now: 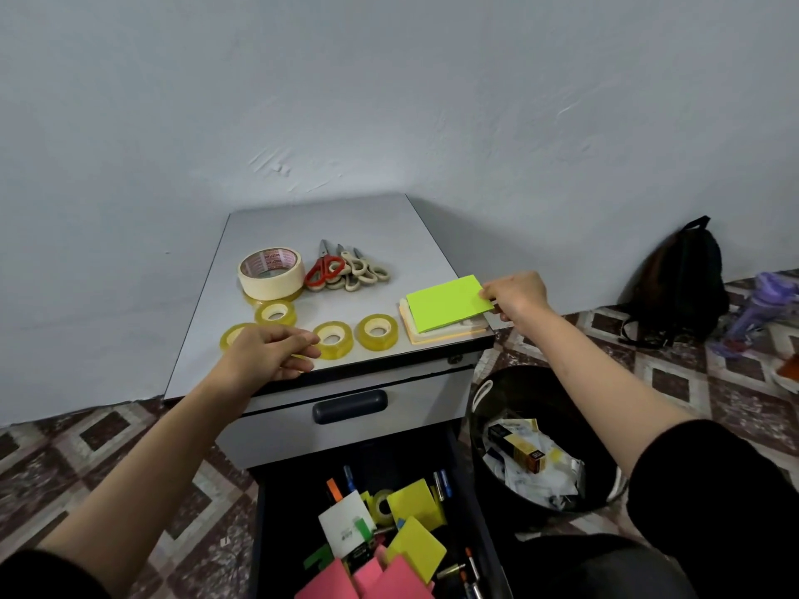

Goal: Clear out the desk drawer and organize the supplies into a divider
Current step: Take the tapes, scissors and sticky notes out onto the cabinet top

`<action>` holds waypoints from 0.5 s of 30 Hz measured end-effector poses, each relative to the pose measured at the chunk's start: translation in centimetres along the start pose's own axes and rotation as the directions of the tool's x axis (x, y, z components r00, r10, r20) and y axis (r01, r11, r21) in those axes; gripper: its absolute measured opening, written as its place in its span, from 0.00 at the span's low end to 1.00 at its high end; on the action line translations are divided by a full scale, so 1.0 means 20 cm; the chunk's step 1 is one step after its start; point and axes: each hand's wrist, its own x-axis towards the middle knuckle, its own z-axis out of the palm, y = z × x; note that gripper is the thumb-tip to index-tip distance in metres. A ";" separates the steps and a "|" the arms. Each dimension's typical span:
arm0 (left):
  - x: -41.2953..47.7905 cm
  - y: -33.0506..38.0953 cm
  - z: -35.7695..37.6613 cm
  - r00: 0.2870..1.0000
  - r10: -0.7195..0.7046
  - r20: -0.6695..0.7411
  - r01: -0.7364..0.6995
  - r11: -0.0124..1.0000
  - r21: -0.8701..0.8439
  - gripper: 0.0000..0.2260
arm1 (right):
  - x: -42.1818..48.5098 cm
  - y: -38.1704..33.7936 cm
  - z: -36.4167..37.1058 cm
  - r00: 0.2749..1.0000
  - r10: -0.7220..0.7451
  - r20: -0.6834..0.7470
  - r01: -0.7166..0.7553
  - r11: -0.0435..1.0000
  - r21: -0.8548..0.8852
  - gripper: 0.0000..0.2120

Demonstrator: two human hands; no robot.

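The left hand [268, 352] is curling its fingers over a clear tape roll [299, 363], and as far as I can judge it is gripping it. Only a sliver of the roll is showing under the fingertips. Hand and roll are sitting right at the front edge of the cabinet top [346, 227].

More tape rolls [376, 332] are lying just beyond and to the right of this hand. The masking tape [271, 272] and scissors [341, 270] are lying farther out from it. Below both hands the drawer [270, 512] is standing open, crowded with notes and pens.

The right hand [514, 298] is pinching a green sticky pad [447, 306] by its right edge and holding it askew over a stack of pads [445, 337] just left of the hand, at the cabinet's corner.

The pad is overhanging the stack on the hand's side. A careless release is risking a slide over the corner into the waste bin [484, 425] waiting under this hand. The gripped roll, so close to the lip, is risking a tumble into the drawer. No divider is showing anywhere.
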 end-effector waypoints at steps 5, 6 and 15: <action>-0.06 0.00 -0.01 0.999 -0.007 0.031 0.007 1.000 -0.004 0.06 | -0.04 0.02 -0.06 1.000 0.011 0.018 -0.011 0.999 -0.043 0.09; -0.07 0.00 0.00 0.999 -0.005 0.034 0.005 1.000 -0.010 0.07 | -0.04 0.02 -0.07 1.000 0.008 0.018 -0.007 0.999 -0.050 0.08; -0.20 -0.03 -0.03 0.997 -0.025 0.071 0.029 0.998 -0.054 0.08 | -0.11 0.05 -0.01 0.998 0.050 0.034 -0.045 0.989 -0.139 0.05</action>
